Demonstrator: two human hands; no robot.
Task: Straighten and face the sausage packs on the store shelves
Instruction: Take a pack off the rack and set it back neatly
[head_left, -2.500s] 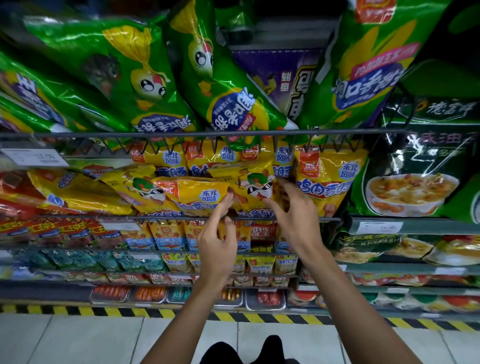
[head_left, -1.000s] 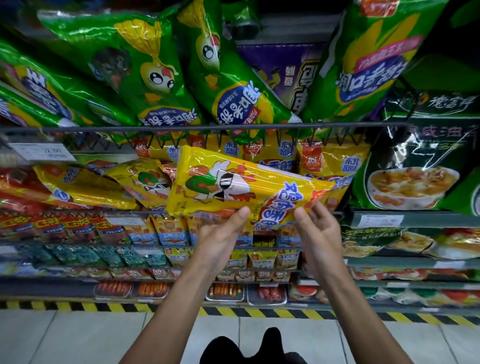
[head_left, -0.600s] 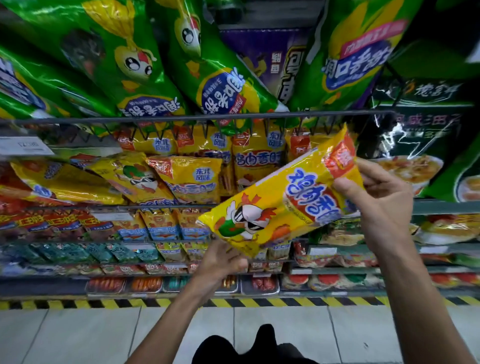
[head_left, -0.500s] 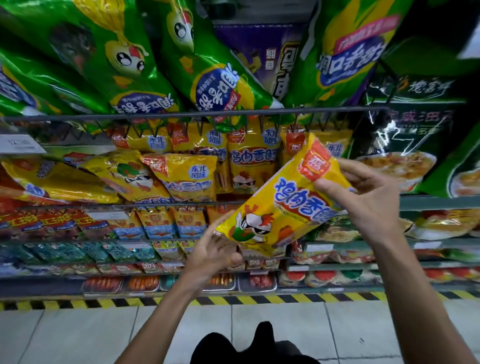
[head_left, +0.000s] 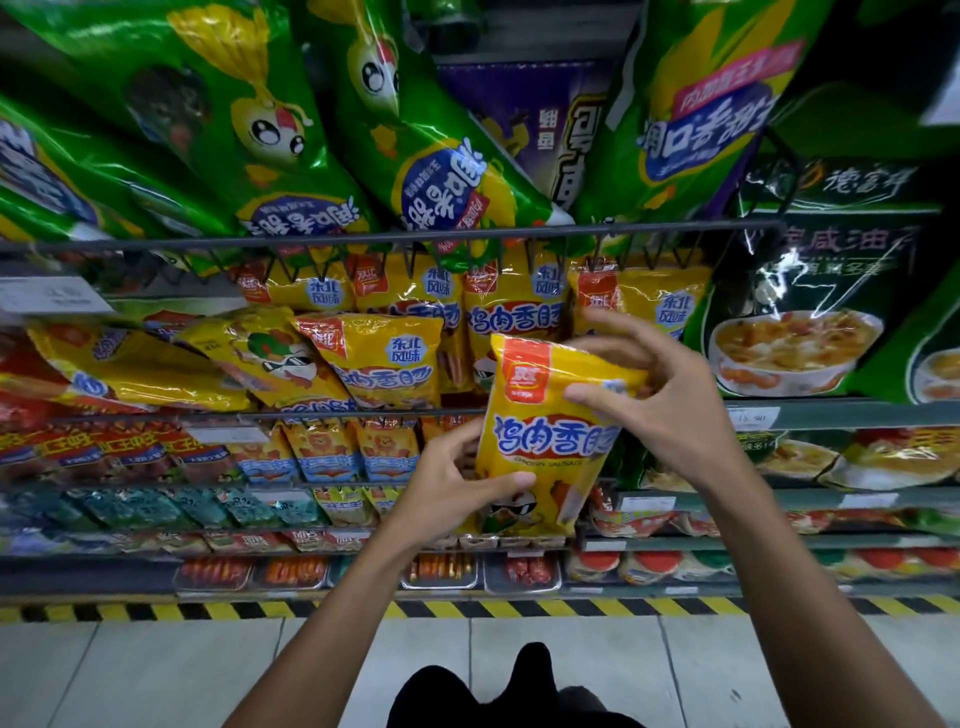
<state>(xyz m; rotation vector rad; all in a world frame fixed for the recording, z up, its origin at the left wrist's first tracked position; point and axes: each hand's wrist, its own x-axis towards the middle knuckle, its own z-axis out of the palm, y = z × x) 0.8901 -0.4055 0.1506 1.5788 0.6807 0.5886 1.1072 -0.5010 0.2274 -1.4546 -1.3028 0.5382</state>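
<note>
Turned from slanted to upright, the yellow sausage pack is grasped by the left hand and right hand before the shelf rail, unshelved; neighbouring packs lie crooked.

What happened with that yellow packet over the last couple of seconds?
Both hands pulled the yellow sausage pack off the shelf row, where it lay tilted, and turned it upright, label facing out. The left hand now grips its lower edge, the right hand its top. The neighbouring yellow packs stayed put.
</note>
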